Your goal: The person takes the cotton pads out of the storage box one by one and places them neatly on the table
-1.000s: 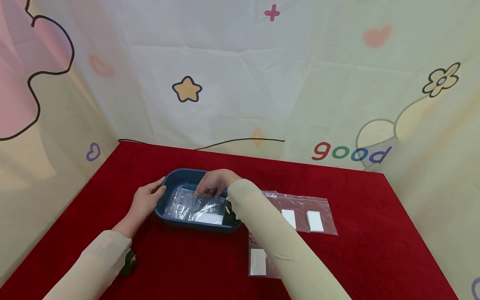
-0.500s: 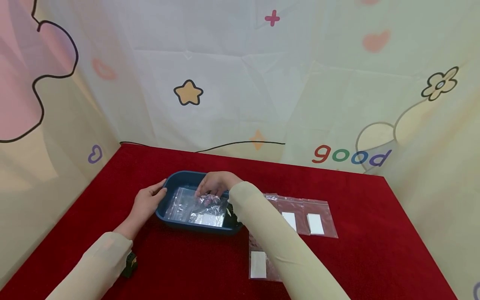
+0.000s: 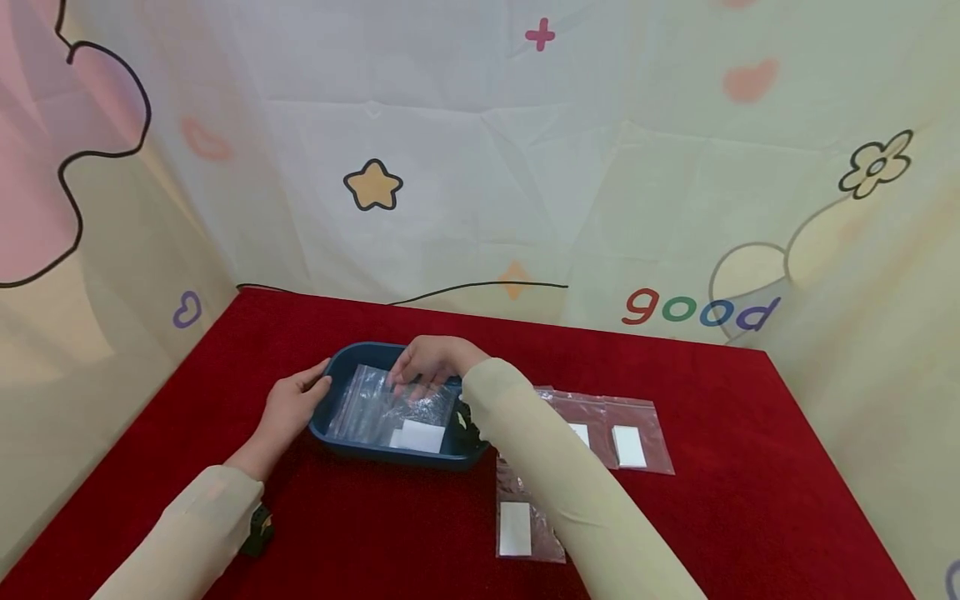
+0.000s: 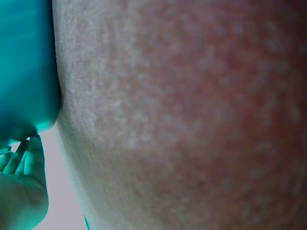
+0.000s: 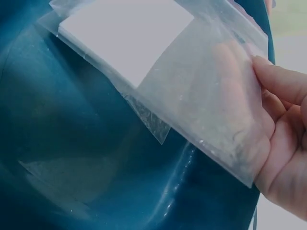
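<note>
A blue plastic basin [image 3: 375, 452] stands left of the table's middle. My left hand [image 3: 291, 402] grips its left end, thumb over the rim. In the left wrist view, that hand's fingertips [image 4: 34, 148] touch the basin's lower edge. Inside the basin my right hand [image 3: 433, 360] pinches the top edge of a clear zip bag [image 5: 192, 91] between thumb and fingers. That bag holds a white card [image 5: 127, 40] and slants upward. Under and left of it lie more clear bags [image 3: 358, 408], how many I cannot tell.
Right of the basin, clear bags with white cards lie flat in a row, the rightmost bag [image 3: 652, 417] farthest out. Another bag [image 3: 515, 529] lies nearer the front, partly under the right sleeve [image 3: 562, 475]. Red cloth [image 3: 390, 533] covers the table; a printed curtain [image 3: 465, 208] hangs behind.
The right hand has risen slightly, raising the pinched bag's top edge. The bag now hangs smoother and its white card shows more clearly. The left hand has stayed on the basin's rim.
</note>
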Action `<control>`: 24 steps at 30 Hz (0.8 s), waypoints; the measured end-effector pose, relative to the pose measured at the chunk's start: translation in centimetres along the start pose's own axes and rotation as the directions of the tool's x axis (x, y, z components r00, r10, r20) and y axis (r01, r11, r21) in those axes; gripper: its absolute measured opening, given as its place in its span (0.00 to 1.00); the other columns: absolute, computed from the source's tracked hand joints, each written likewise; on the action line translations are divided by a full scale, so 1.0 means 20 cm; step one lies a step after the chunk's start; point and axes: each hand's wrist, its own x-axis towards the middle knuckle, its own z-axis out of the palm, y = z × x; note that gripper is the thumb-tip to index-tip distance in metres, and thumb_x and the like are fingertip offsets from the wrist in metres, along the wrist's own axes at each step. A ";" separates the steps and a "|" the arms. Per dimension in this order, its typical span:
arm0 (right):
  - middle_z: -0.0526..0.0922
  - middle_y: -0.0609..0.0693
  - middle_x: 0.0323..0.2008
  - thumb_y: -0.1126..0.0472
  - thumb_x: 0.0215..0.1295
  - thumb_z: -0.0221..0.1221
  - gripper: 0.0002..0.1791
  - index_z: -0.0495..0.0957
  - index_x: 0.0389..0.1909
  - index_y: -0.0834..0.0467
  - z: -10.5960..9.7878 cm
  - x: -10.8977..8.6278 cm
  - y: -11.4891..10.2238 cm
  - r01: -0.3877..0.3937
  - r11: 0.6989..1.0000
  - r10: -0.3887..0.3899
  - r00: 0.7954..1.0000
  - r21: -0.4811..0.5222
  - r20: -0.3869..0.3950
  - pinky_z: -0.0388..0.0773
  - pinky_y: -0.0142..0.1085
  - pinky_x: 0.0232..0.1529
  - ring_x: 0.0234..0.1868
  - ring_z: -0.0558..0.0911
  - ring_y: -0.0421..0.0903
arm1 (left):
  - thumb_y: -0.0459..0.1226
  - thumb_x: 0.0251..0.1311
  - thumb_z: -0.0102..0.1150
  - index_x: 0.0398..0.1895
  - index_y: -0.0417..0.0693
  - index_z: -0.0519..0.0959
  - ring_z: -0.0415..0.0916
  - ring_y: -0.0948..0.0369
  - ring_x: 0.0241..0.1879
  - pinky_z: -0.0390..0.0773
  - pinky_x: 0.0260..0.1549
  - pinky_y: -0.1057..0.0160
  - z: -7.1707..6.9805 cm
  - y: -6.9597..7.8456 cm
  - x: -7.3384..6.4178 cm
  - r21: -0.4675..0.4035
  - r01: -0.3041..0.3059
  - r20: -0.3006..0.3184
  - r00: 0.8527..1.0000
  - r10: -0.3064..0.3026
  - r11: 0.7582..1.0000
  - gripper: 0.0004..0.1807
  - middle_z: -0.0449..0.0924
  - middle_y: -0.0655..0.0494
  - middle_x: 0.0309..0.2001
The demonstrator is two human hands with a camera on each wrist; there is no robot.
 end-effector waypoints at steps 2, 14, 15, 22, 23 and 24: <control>0.86 0.49 0.33 0.65 0.77 0.53 0.15 0.82 0.57 0.65 -0.01 -0.01 0.00 0.011 1.000 -0.011 1.000 0.001 0.005 0.84 0.31 0.31 0.25 0.85 0.42 | 0.39 0.78 0.46 0.78 0.42 0.61 0.61 0.41 0.77 0.67 0.74 0.42 0.00 0.00 0.00 -0.001 -0.007 -0.006 1.000 0.007 1.000 0.29 0.62 0.37 0.76; 0.89 0.55 0.47 0.62 0.78 0.53 0.16 0.81 0.60 0.61 -0.05 -0.06 0.01 0.078 0.996 -0.079 0.997 -0.039 -0.020 0.87 0.33 0.31 0.27 0.88 0.40 | 0.39 0.78 0.46 0.78 0.43 0.61 0.62 0.42 0.76 0.69 0.72 0.43 0.00 0.00 -0.01 -0.028 0.011 -0.002 1.000 -0.012 1.000 0.29 0.62 0.38 0.77; 0.89 0.56 0.48 0.62 0.78 0.53 0.17 0.81 0.60 0.61 -0.06 -0.06 0.01 0.081 0.996 -0.082 0.996 -0.038 -0.023 0.87 0.33 0.32 0.28 0.88 0.40 | 0.39 0.78 0.46 0.78 0.43 0.60 0.61 0.42 0.77 0.69 0.72 0.43 0.00 0.00 -0.01 -0.029 0.013 -0.001 1.000 -0.013 1.000 0.29 0.61 0.38 0.77; 0.88 0.57 0.52 0.61 0.78 0.53 0.17 0.81 0.61 0.60 -0.08 -0.11 0.02 0.104 0.994 -0.105 0.993 -0.024 -0.062 0.88 0.36 0.36 0.29 0.89 0.41 | 0.40 0.79 0.46 0.79 0.43 0.59 0.59 0.41 0.78 0.67 0.73 0.42 0.00 0.00 0.00 -0.018 0.024 0.009 1.000 -0.024 1.000 0.29 0.60 0.37 0.77; 0.88 0.57 0.53 0.61 0.78 0.53 0.17 0.81 0.61 0.60 -0.09 -0.12 0.02 0.106 0.994 -0.108 0.992 -0.022 -0.066 0.89 0.36 0.37 0.30 0.89 0.41 | 0.40 0.79 0.46 0.79 0.43 0.59 0.59 0.41 0.78 0.67 0.73 0.43 0.00 0.00 0.00 -0.020 0.024 0.008 1.000 -0.024 1.000 0.29 0.60 0.38 0.77; 0.88 0.57 0.54 0.61 0.78 0.53 0.17 0.80 0.61 0.60 -0.09 -0.13 0.02 0.110 0.994 -0.111 0.992 -0.017 -0.067 0.88 0.36 0.37 0.30 0.89 0.41 | 0.40 0.78 0.46 0.79 0.43 0.59 0.59 0.42 0.78 0.67 0.73 0.43 0.00 0.01 0.00 -0.020 0.023 0.009 1.000 -0.023 1.000 0.29 0.60 0.38 0.77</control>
